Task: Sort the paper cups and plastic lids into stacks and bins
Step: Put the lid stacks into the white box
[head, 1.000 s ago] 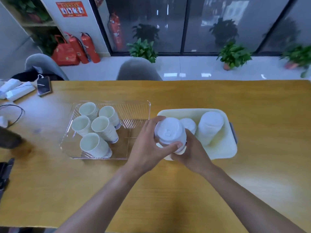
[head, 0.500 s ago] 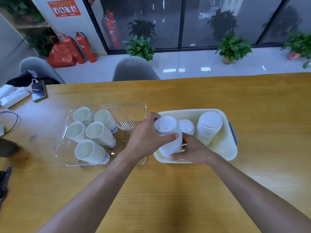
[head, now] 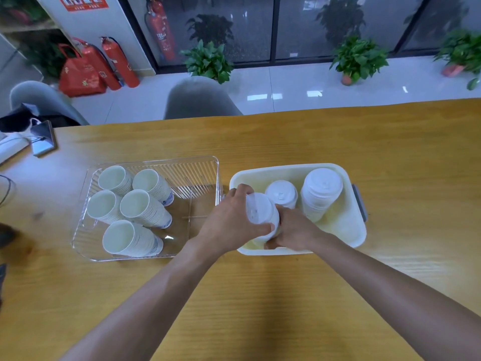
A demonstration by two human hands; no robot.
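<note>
My left hand (head: 229, 222) and right hand (head: 295, 229) both sit at the near left corner of the cream bin (head: 348, 230), and between them is a stack of white plastic lids (head: 261, 213). My left fingers (head: 261, 227) curl round the stack from the left, thumb across its near side; my right fingers wrap its base from the right, low inside the bin, though their tips are hidden behind the stack. The stack tilts toward me, and its foot is out of sight behind my hands, so I cannot tell whether it touches the bin floor.

Just beyond my right hand stands a shorter lid stack (head: 281, 194), nearly touching the one I hold. Farther right is a taller, wider lid stack (head: 321, 191), near the bin's right wall, with bare bin floor on its near side.

Left of my left hand, just beside the bin, lies the clear ribbed tray (head: 203, 162). Its right part, nearest my knuckles, is bare; five stacks of paper cups (head: 135, 207) lie tilted in its left part, mouths toward me, blue print on their bases too small to read.

The wooden worktop (head: 390, 142) runs wide on my right and between my forearms. A phone (head: 43, 139) lies at the far left edge. A red sign on the wall beyond is unreadable.
</note>
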